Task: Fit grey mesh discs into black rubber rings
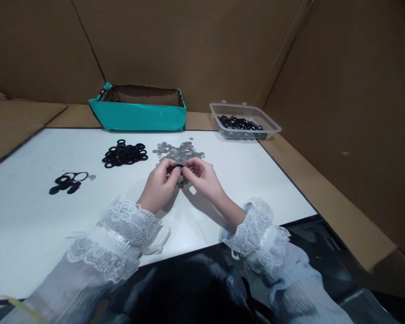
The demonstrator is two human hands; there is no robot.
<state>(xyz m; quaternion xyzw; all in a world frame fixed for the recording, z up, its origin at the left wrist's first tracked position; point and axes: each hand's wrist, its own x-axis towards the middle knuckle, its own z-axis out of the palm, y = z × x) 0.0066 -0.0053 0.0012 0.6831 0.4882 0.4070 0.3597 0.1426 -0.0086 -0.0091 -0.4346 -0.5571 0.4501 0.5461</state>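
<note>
A small black ring (178, 165) is pinched between my left hand (160, 183) and my right hand (204, 179), both with fingers closed at its edges. The hands meet just above a loose pile of thin grey discs (180, 152) on the white board. My fingers hide part of the ring, and I cannot tell whether a disc sits inside it. Left of the discs lies a heap of black rings (124, 154). A smaller group of black pieces (66, 182), some ring-shaped, some solid-looking, rests farther left.
A teal open box (138, 118) stands at the back left of the white board (256, 175). At the back right, a clear plastic container (273, 127) holds many black rings. Brown cardboard walls (195, 49) enclose the back and right side.
</note>
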